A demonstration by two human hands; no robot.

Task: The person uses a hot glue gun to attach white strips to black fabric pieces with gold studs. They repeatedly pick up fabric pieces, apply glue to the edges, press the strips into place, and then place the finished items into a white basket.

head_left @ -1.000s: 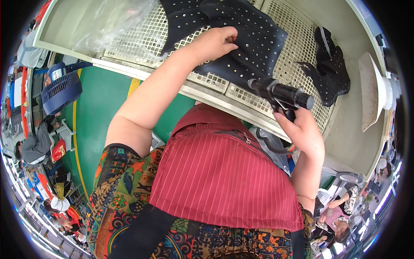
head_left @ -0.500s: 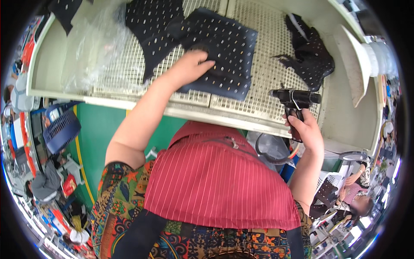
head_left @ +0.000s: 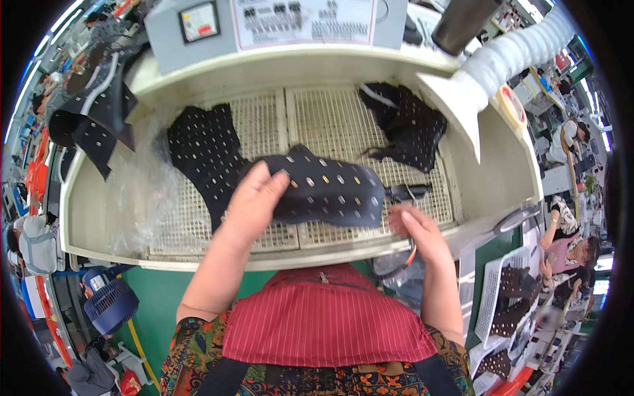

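Just lifted black studded panel [head_left: 333, 188] above grid [head_left: 323, 115], pinching it in fingers of left hand [head_left: 251, 204]; apparently laid down black gun [head_left: 408, 192], so freeing right hand [head_left: 421, 232], with fingers loosely spread beside panel.

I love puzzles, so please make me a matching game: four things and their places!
Things
1. Round blue caged fan
2. Crinkly clear plastic
3. Middle black shiny-dotted sheet
4. Pale ribbed hose

Places
A. Held in the left hand
B. Upper right, joined to a white flared hood
C. Left end of the cream tray
D. Lower left, outside the tray

Pairs: 1-D; 2-C; 3-A; 4-B
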